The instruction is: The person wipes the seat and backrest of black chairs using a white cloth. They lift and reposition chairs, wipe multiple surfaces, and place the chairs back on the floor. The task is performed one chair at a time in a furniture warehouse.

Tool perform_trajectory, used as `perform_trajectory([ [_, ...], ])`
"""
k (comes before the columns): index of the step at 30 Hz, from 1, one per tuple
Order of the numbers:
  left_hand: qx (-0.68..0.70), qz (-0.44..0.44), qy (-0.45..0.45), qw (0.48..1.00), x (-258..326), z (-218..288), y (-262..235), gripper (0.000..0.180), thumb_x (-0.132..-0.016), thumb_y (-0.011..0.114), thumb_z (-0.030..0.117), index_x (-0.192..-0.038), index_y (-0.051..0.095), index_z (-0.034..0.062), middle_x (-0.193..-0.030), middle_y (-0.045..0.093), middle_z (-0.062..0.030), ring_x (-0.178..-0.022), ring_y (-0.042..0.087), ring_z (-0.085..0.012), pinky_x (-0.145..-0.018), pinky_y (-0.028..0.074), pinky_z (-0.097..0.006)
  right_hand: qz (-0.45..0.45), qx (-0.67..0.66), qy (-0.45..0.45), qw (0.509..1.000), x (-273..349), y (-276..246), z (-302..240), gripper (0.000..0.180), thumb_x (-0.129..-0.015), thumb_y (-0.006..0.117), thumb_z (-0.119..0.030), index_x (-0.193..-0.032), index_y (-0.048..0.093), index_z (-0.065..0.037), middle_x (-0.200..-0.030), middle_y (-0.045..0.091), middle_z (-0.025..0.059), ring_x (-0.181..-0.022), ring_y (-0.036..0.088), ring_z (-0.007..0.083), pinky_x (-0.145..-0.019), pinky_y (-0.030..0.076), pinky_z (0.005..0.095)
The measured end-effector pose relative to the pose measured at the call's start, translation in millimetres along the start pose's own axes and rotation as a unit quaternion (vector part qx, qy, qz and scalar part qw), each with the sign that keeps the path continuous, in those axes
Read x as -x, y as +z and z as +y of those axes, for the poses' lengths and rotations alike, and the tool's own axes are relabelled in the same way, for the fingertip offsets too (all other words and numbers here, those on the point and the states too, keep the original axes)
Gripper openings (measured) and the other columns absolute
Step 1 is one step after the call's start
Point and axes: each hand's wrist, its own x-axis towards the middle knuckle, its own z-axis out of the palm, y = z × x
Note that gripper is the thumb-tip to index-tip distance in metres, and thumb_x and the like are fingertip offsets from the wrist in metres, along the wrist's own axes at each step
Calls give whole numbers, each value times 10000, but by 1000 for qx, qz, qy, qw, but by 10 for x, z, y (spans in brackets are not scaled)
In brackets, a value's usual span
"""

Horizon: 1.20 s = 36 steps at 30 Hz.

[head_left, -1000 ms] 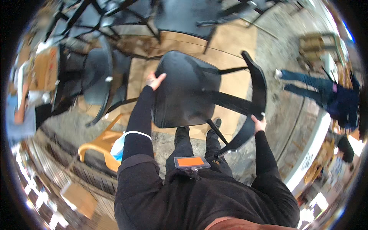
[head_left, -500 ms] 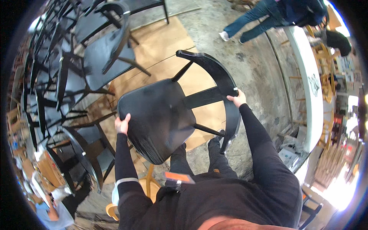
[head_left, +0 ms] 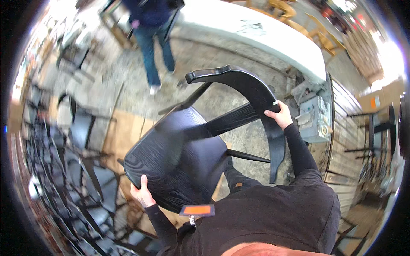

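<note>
I carry a black wooden chair [head_left: 179, 158] in front of my chest, its seat tilted toward me. My left hand [head_left: 142, 194] grips the front edge of the seat at the lower left. My right hand [head_left: 279, 116] is closed around the curved black backrest [head_left: 252, 91] at the upper right. Both arms wear black sleeves. An orange badge [head_left: 197, 210] hangs at my chest just below the seat.
Several black chairs [head_left: 81, 141] stand packed along the left. A person in blue trousers [head_left: 156, 47] walks ahead. A long white table [head_left: 265, 32] runs across the upper right, with a grey metal box [head_left: 314, 119] beneath it and cardboard [head_left: 124, 136] on the concrete floor.
The view has swung to the right: the stacked chairs slid to the left, the white table and the walking person came closer. Both hands keep the same hold on the chair.
</note>
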Motion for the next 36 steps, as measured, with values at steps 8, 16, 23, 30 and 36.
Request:
perform_trajectory([
  [8,49,-173,43,983,92,1244,2291,292,-852,782,110,-1103,682,0,-1035,703,-52,-896,630,-139,-862,493,-300,232,133,-115,957,-6,-2435,-533,353,-687,831,-218,-950,715,-12,-830,723,91,-753,665,164,-727,512,329],
  [16,171,-262,97,945,489,2227,3858,268,-898,719,88,-1140,665,-16,-1117,695,-79,-976,640,-172,-901,485,-313,377,89,-182,904,297,-3979,-1391,348,-794,794,-142,-1082,685,20,-962,728,60,-839,645,126,-795,500,287],
  [23,322,-353,110,872,454,2672,5153,253,-910,708,89,-1142,659,0,-1122,692,-73,-974,641,-154,-891,490,-299,500,138,-254,817,599,-4628,-2368,334,-835,793,-157,-1097,689,23,-1028,713,78,-887,629,126,-834,479,266],
  [30,295,-521,-55,799,327,2427,6822,364,-965,669,245,-1261,607,42,-1266,634,-50,-1160,571,-182,-1001,421,-336,620,245,-204,717,592,-4087,-3290,373,-789,825,-216,-1057,700,10,-902,731,75,-811,655,127,-768,510,277],
  [36,190,-646,-311,671,669,1641,7919,595,-952,625,475,-1441,413,211,-1419,518,-33,-1282,498,-282,-1063,361,-567,612,405,-271,623,177,-3427,-3453,352,-730,850,-132,-1017,678,-23,-878,724,102,-774,668,165,-741,509,297],
])
